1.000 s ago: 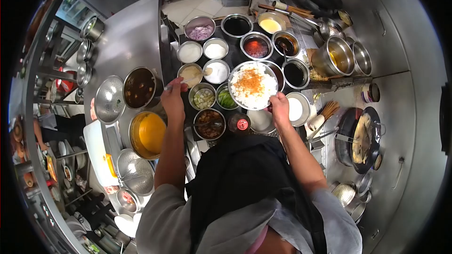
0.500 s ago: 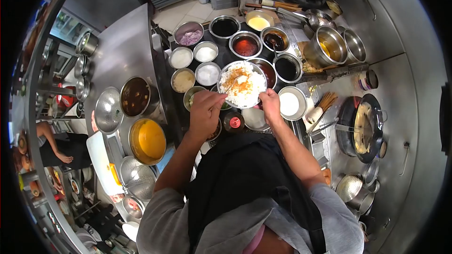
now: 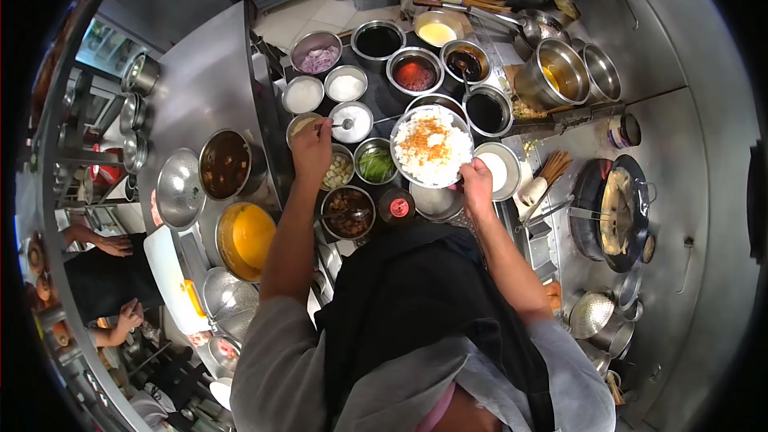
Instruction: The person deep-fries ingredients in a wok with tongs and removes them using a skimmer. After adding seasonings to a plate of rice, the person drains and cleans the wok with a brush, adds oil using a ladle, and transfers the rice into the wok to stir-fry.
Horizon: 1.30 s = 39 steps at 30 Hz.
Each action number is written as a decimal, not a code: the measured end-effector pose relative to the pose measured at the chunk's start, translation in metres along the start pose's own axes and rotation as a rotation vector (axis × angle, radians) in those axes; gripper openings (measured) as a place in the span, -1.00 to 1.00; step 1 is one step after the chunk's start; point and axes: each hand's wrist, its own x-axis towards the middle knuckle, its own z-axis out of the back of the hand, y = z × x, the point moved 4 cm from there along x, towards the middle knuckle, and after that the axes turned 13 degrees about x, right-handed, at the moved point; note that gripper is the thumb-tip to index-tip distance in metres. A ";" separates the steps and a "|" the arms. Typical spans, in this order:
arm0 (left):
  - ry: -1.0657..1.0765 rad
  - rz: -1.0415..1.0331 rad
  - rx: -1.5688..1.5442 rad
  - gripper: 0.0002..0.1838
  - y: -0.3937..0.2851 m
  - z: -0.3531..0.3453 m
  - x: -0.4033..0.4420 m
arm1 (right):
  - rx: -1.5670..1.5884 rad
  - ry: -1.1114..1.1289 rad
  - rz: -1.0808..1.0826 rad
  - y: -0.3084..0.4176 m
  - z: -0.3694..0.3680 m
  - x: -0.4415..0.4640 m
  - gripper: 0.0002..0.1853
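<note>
In my right hand [image 3: 478, 184] is the rim of a metal bowl [image 3: 398, 170], gripped at its lower right side. White rice [image 3: 432, 162] with orange-brown powder scattered on top fills it. My left hand [image 3: 312, 148] pinches a small metal spoon [image 3: 346, 123], whose head is over a bowl of white seasoning [image 3: 353, 133]. I cannot tell whether the spoon carries anything. Just below the left hand are bowls of chopped garlic [image 3: 338, 168] and cut green vegetable [image 3: 375, 162].
Bowls of dark sauce [image 3: 378, 40], red oil [image 3: 415, 74] and sliced onion [image 3: 318, 59] stand farther back. A red-capped bottle [image 3: 398, 206] is close to my apron. At right is a wok [image 3: 632, 216]; at left, a pot of orange liquid [image 3: 250, 238] and another person's hand [image 3: 130, 316].
My left hand has moved left and up from the rice bowl to the white seasoning, carrying the spoon. The rice bowl has shifted slightly right in my right hand.
</note>
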 end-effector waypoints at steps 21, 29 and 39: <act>0.073 0.300 -0.334 -0.72 0.090 -0.051 0.012 | -0.038 -0.071 -0.001 0.000 0.017 -0.017 -0.91; 0.046 0.398 -0.488 -0.72 0.105 -0.044 0.008 | -0.034 -0.059 -0.008 -0.001 0.012 -0.017 -0.92; 0.102 0.360 -0.357 -0.73 0.107 -0.067 0.011 | -0.023 -0.066 -0.003 -0.004 0.016 -0.022 -0.93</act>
